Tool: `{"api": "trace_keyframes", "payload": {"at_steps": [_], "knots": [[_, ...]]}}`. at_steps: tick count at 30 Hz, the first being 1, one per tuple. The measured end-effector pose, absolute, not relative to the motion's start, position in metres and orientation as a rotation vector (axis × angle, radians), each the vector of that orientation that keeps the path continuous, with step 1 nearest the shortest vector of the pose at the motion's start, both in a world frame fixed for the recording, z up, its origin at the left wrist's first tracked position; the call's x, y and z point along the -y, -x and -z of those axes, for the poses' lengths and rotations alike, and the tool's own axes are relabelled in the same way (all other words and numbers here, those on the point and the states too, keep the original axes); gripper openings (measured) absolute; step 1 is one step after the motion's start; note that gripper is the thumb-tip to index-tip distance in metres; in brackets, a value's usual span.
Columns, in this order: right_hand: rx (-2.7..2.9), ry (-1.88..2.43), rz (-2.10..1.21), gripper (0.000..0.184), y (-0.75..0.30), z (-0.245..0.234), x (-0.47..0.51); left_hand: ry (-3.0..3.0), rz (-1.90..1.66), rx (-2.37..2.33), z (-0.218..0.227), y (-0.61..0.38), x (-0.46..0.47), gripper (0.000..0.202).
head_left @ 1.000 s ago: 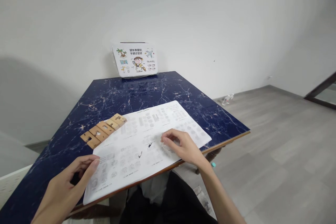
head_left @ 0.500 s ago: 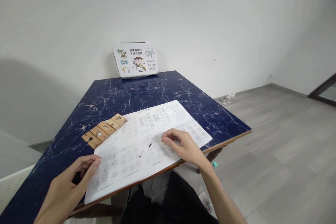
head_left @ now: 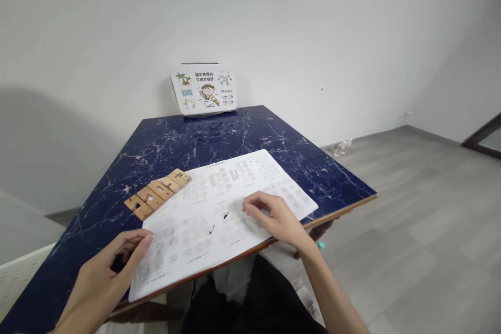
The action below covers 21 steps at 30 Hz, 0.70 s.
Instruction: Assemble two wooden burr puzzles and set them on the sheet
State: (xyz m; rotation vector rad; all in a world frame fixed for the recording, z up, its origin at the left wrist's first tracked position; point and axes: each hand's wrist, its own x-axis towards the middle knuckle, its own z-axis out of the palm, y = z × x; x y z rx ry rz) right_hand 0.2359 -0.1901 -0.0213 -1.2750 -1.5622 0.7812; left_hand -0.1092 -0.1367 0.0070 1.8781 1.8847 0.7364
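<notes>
A white printed sheet (head_left: 219, 203) full of small diagrams lies on the dark blue marbled table (head_left: 219, 135). My right hand (head_left: 274, 216) rests on the sheet's right half, fingers loosely curled with the tips touching the paper. My left hand (head_left: 105, 276) sits at the sheet's near left corner, thumb on the paper's edge and fingers curled; nothing shows in it. A row of notched wooden puzzle pieces (head_left: 156, 193) lies beside the sheet's left edge, apart from both hands.
A white carton (head_left: 203, 88) with cartoon travel pictures stands at the table's far edge against the white wall. Grey floor stretches to the right, with a small clear object (head_left: 341, 147) lying by the wall. My dark-clothed lap is below the table edge.
Only the view has drifted slightly; both hands, the sheet and the wooden pieces stay where they were.
</notes>
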Motion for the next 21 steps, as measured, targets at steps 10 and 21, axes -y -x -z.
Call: {"api": "trace_keyframes", "payload": {"at_steps": [10,21], "knots": [[1.558,1.285,-0.787,0.016,-0.235,0.021,0.191,-2.234,-0.781,-1.908,0.006,0.115,0.125,0.058],[1.55,1.279,-0.802,0.017,-0.235,0.02,0.193,-2.49,-0.464,-2.031,0.009,0.1,0.05,0.098]]}}
